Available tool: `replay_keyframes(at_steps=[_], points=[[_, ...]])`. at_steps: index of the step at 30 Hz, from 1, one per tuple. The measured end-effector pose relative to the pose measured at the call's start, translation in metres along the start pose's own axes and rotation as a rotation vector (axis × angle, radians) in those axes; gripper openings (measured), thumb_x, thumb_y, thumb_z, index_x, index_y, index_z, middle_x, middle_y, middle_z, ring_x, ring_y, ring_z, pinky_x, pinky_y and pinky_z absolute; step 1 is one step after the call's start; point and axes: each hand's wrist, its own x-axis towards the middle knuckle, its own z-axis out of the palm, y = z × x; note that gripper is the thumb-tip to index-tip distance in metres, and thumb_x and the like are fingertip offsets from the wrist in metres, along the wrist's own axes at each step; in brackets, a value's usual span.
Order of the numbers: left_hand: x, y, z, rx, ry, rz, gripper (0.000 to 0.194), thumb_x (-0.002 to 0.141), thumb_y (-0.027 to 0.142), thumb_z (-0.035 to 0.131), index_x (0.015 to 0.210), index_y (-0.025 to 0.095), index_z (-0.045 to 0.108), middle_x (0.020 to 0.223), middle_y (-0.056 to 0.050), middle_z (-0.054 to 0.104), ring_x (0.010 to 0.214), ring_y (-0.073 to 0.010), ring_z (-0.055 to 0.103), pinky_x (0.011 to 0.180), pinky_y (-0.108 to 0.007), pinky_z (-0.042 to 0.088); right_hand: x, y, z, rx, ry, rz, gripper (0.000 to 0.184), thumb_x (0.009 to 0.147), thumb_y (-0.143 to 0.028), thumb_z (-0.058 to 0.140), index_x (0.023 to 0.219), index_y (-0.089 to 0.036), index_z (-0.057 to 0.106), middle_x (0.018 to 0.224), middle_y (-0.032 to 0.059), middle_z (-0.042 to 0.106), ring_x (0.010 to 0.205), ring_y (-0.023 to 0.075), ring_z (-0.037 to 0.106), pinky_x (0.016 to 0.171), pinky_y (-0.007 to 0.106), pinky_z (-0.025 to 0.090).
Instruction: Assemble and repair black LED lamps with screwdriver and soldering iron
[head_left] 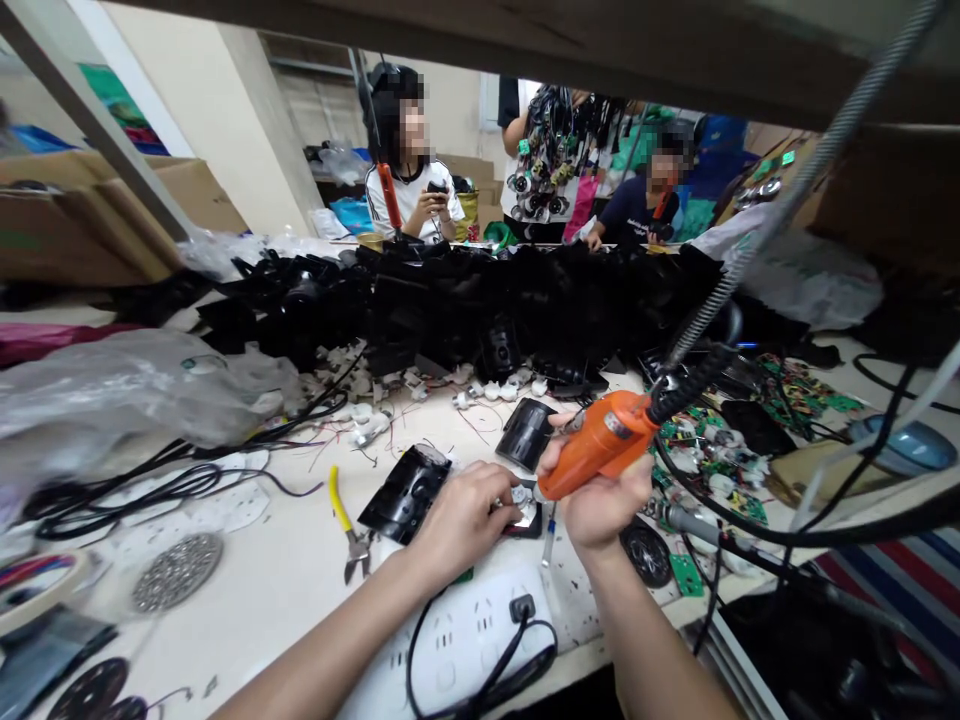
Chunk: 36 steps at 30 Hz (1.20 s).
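My right hand (604, 500) is wrapped round an orange electric screwdriver (604, 440), which hangs from a coiled spring and cable. Its tip points down and left at a small black plastic housing (531, 522) with a white part inside. My left hand (472, 505) has its fingers bent and closed on that housing, partly covering it. Beside it lie a black curved shell (409, 492) and another black shell (523, 434). A small clear-and-blue screwdriver (550, 540) rests just right of the housing. Yellow-handled cutters (346, 525) lie left of my left hand.
A white power strip (457, 640) with a plugged-in cord is nearest me. Black plastic parts (450, 300) are heaped across the back. Green circuit boards (727, 455) pile up at right, a plastic bag (150, 385) at left. Screws (178, 572) fill a round dish. Several people are beyond.
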Motion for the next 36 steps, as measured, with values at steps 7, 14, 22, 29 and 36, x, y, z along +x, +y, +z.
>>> replay_keyframes(at_steps=[7, 14, 22, 29, 36], points=[[-0.001, -0.001, 0.001, -0.026, 0.020, -0.009, 0.015, 0.080, 0.012, 0.066, 0.070, 0.020, 0.059, 0.086, -0.003, 0.070, 0.089, -0.0201, 0.064, 0.079, -0.031, 0.049, 0.001, -0.004, 0.002, 0.003, 0.035, -0.022, 0.066, 0.073, -0.081, 0.039, 0.084, -0.021, 0.065, 0.052, 0.0005, 0.056, 0.040, 0.0161, 0.051, 0.037, 0.028, 0.042], [-0.006, 0.008, -0.003, -0.144, 0.040, 0.109, 0.016, 0.085, 0.016, 0.064, 0.071, 0.019, 0.057, 0.090, -0.003, 0.071, 0.084, -0.0166, 0.064, 0.076, -0.028, 0.048, -0.009, -0.032, 0.008, 0.044, 0.002, -0.049, 0.065, 0.081, -0.076, 0.034, 0.085, -0.021, 0.067, 0.053, 0.0022, 0.058, 0.043, 0.0185, 0.055, 0.040, 0.030, 0.044], [-0.014, 0.000, -0.004, -0.154, 0.081, -0.054, 0.021, 0.085, 0.017, 0.061, 0.066, 0.019, 0.054, 0.069, 0.000, 0.067, 0.064, -0.0125, 0.062, 0.059, -0.022, 0.043, -0.002, -0.025, 0.002, -0.061, 0.054, -0.107, 0.069, 0.082, -0.078, 0.025, 0.088, -0.022, 0.065, 0.054, 0.0011, 0.056, 0.043, 0.0180, 0.052, 0.039, 0.029, 0.042], [-0.017, -0.009, -0.006, 0.015, 0.057, -0.150, 0.023, 0.082, 0.016, 0.064, 0.064, 0.019, 0.051, 0.065, 0.002, 0.062, 0.062, -0.0142, 0.059, 0.057, -0.023, 0.042, 0.023, 0.017, -0.031, -0.472, 0.110, -0.209, 0.062, 0.091, -0.068, 0.031, 0.076, -0.018, 0.064, 0.067, 0.0040, 0.063, 0.060, 0.0195, 0.059, 0.060, 0.033, 0.048], [-0.026, -0.016, 0.006, 0.105, -0.004, 0.048, 0.020, 0.090, 0.014, 0.054, 0.071, 0.020, 0.052, 0.073, -0.002, 0.061, 0.072, -0.0179, 0.056, 0.065, -0.028, 0.040, -0.001, -0.001, -0.047, -0.864, 0.207, -0.360, 0.030, 0.090, -0.043, 0.060, 0.106, -0.018, 0.063, 0.091, 0.0066, 0.062, 0.081, 0.0216, 0.058, 0.074, 0.035, 0.048]])
